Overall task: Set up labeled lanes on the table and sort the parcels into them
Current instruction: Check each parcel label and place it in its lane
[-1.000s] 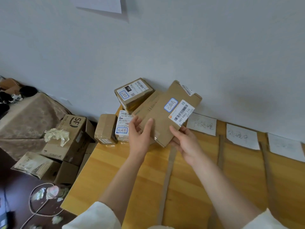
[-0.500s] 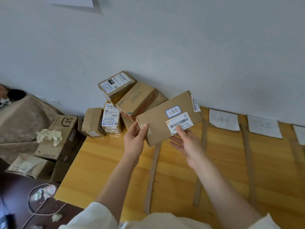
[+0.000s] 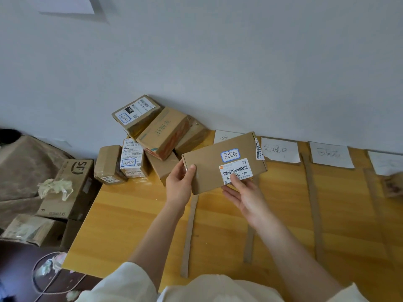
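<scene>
Looking across the wooden surface (image 3: 135, 216), I judge the lane setup to be finished or close to it: cardboard strips (image 3: 189, 236) run from the near edge toward the wall and split the top into lanes, and a handwritten paper label (image 3: 280, 150) lies at the head of each one I can see, with another label (image 3: 331, 155) to its right and a further sheet cut off at the frame's edge. Sorting looks barely begun. The pile of parcels (image 3: 161, 136) is stacked against the wall at the far left corner, outside the lanes, and the lanes in view hold nothing I can make out, apart from a blurred brown object (image 3: 393, 186) at the far right that I cannot identify. One flat parcel (image 3: 220, 164) is lifted clear of the surface, tilted, its blue-bordered sticker (image 3: 230, 154) and barcode facing up. My left hand (image 3: 180, 184) grips its left end, thumb on top. My right hand (image 3: 244, 197) supports its lower right edge, thumb pressing on the barcode sticker, fingers underneath. What remains, I reckon, is matching that sticker to a lane label, setting the parcel down there, then working through the whole pile.
</scene>
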